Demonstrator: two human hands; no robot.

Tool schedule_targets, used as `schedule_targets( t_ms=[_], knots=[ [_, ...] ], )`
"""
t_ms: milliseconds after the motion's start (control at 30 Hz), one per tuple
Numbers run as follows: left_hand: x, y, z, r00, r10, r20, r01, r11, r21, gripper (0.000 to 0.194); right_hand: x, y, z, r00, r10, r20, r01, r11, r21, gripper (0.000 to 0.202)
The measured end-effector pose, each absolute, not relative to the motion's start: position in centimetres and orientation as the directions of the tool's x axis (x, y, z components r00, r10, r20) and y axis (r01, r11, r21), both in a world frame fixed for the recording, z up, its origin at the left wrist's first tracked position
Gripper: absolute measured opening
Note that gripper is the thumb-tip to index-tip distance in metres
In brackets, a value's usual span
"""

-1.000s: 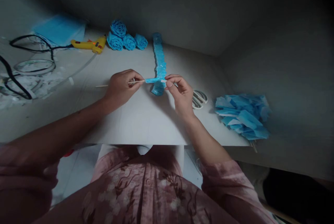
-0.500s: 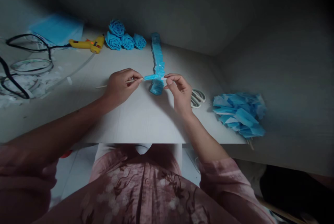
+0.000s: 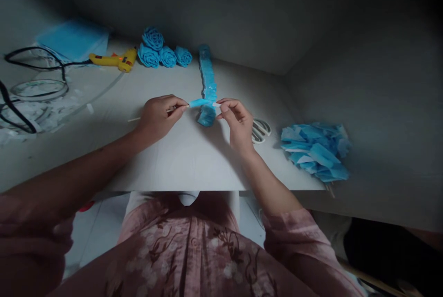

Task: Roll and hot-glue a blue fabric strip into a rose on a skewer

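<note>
My left hand (image 3: 162,112) is closed around a thin wooden stick (image 3: 134,119) whose tail sticks out to the left. From its fingertips a small blue piece (image 3: 198,102) reaches rightward, across the long gathered blue strip (image 3: 207,75) that runs toward the back of the table. At the right end of this piece, my right hand (image 3: 238,119) pinches a small white end (image 3: 217,104) between thumb and fingers. How the stick and the blue piece join is hidden by the left fingertips. Scissors (image 3: 261,130) lie just beside the right hand, partly covered by it.
Several rolled blue paper roses (image 3: 152,52) stand at the back. A yellow glue gun (image 3: 116,60) with a black cord lies left of them, near blue sheets (image 3: 72,38). White scraps (image 3: 31,112) and a tape roll (image 3: 39,89) are far left. A ruffled blue bunch (image 3: 314,151) sits right.
Both hands keep nearly the same pose. The small blue piece looks smoother and slightly turned at the left fingertips. The whole view has shifted a little.
</note>
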State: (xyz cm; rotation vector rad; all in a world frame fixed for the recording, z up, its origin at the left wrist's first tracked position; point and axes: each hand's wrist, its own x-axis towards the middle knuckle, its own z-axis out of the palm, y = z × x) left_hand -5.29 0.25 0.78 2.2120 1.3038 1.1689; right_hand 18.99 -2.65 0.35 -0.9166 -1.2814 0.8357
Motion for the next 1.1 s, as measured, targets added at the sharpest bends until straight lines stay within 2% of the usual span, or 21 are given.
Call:
schedule_targets(
  t_ms=[467, 800, 1100],
  knots=[
    [-5.42, 0.48, 0.32, 0.27, 0.801, 0.533, 0.532, -0.586, 0.611, 0.019, 19.13, -2.55, 0.22, 0.09, 0.901, 0.424, 0.004, 0.426, -0.905, 0.04],
    [-5.39, 0.49, 0.33, 0.286, 0.794, 0.537, 0.515, -0.599, 0.613, 0.015, 18.87, -2.74, 0.47, 0.103, 0.907, 0.409, 0.026, 0.408, -0.912, 0.046],
    [-5.2, 0.28, 0.49, 0.278, 0.803, 0.527, 0.477, -0.592, 0.65, 0.01, 18.94, -2.74, 0.46, 0.087, 0.915, 0.394, 0.019, 0.393, -0.919, 0.046]
  ],
)
